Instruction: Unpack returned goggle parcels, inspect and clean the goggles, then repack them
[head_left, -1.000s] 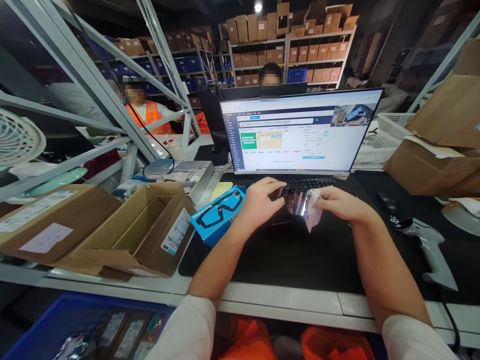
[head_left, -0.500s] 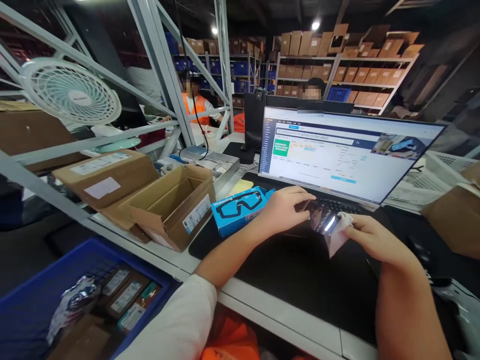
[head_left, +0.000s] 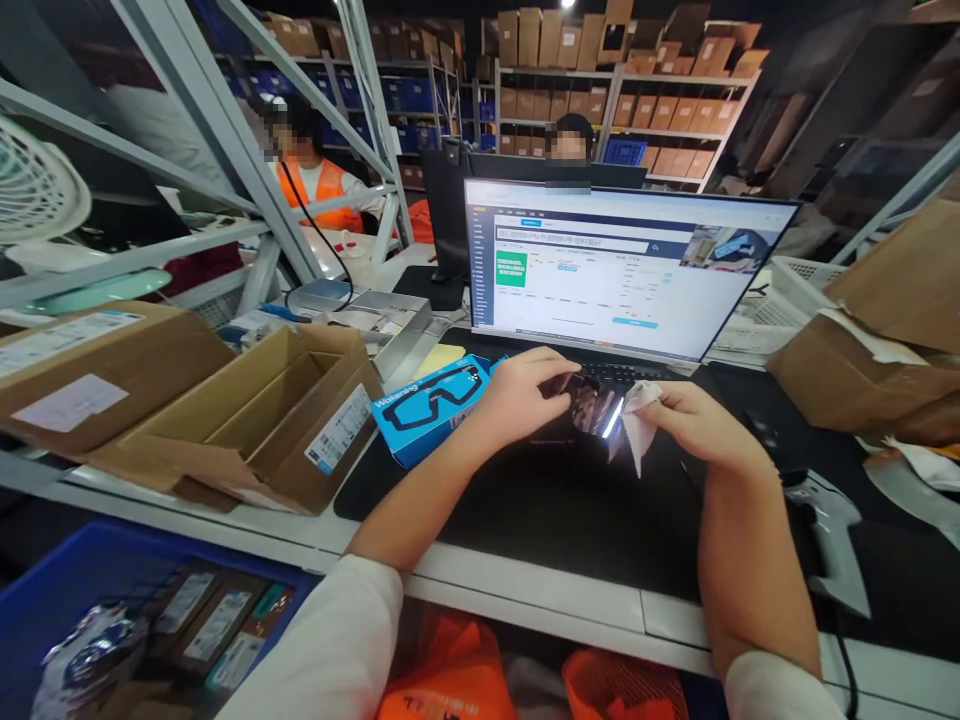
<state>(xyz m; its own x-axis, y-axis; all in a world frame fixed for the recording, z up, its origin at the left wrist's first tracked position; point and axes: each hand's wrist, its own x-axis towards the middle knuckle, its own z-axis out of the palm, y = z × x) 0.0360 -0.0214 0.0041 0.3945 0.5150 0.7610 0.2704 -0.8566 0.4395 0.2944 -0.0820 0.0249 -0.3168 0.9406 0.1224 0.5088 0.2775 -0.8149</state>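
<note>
My left hand is closed on the left end of dark, shiny glasses, held above the black desk mat. A bright streak of light reflects off the lens. Between the fingers of my right hand is pinched a white wipe, which lies against the right side of the lens and hangs down in a point. Near my left forearm lies a blue box with glasses pictured on it. Behind the glasses is a black keyboard, partly hidden.
Beyond the keyboard stands a lit monitor. An open cardboard carton sits to the left, with a blue crate of packages below it. On the right lies a grey-white handheld scanner. Two people are across the desks.
The camera view has turned right and tilted down, so everything sits further left. Both hands keep their hold on the glasses and the wipe.
</note>
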